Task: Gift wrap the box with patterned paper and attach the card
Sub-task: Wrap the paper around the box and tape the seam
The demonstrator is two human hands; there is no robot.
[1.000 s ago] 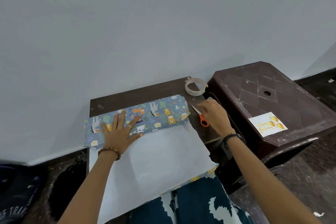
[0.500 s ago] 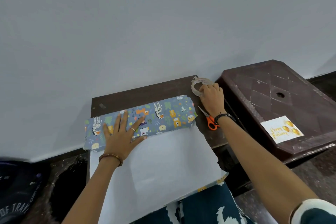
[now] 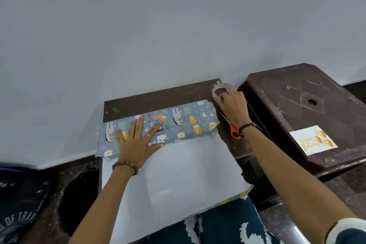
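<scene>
Here the left hand (image 3: 138, 142) lies flat with fingers spread on the box (image 3: 178, 123), pressing down the fold of animal-print wrapping paper (image 3: 184, 174) that covers it; nothing is gripped. The box lies lengthwise along the far part of a small dark table (image 3: 138, 103) against a pale wall (image 3: 178, 25), and the paper's white underside runs from the box's near edge toward the person, its patterned corner hanging over the table's near right edge. The right hand (image 3: 232, 106) has its fingers curled over the near rim of a clear tape roll (image 3: 220, 90) at the table's far right corner, seemingly gripping it, though the fingertips are hidden. Orange-handled scissors (image 3: 231, 127) lie just beside the box's right end, partly under the right wrist. The white "Happy Birthday" card (image 3: 313, 140) rests on a brown plastic stool (image 3: 297, 95) to the right.
</scene>
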